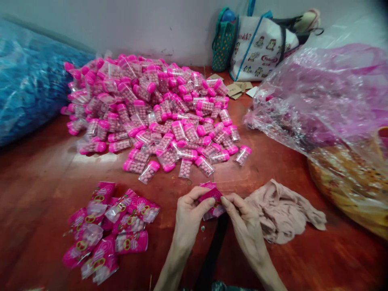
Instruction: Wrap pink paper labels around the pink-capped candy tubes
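Note:
My left hand (189, 212) and my right hand (242, 218) meet at the table's front middle, both pinching one small pink printed packet (213, 195) between thumbs and fingers. Part of the packet is hidden by my fingers. A big heap of small clear bottles with pink caps (154, 109), filled with pink beads, lies behind it. To the left of my hands lies a loose cluster of several pink wrapped packets (112, 226).
A crumpled beige cloth (281, 212) lies right of my hands on the red-brown table (318, 262). A large clear-pink plastic bag (327, 93) fills the right side, a blue plastic sack (30, 81) the left. Tote bags (257, 44) stand against the back wall.

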`<action>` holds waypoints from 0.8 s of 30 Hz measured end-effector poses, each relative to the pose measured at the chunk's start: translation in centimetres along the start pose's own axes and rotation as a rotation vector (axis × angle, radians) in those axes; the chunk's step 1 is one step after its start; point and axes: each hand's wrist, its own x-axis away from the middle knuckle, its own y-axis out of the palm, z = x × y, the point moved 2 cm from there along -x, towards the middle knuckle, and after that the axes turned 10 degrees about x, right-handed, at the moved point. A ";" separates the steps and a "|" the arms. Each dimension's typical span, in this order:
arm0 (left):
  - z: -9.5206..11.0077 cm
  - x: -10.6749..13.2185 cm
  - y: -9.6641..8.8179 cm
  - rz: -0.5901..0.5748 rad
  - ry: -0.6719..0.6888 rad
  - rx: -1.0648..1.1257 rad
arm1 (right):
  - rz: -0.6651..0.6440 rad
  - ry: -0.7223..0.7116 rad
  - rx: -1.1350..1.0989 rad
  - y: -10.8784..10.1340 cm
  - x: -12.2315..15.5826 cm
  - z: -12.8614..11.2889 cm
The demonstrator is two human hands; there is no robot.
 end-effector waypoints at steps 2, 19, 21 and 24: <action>-0.1 -0.2 0.3 0.044 -0.030 0.102 | -0.023 0.017 -0.051 0.3 0.1 -0.1; -0.6 -0.3 -0.4 0.138 -0.150 0.360 | 0.080 -0.155 0.157 2.2 0.4 -0.8; -0.7 -0.3 -0.5 0.184 -0.199 0.419 | 0.083 -0.151 0.147 2.3 0.5 -0.9; -0.7 -0.3 -0.4 0.217 -0.227 0.470 | 0.078 -0.179 0.145 2.6 0.6 -1.0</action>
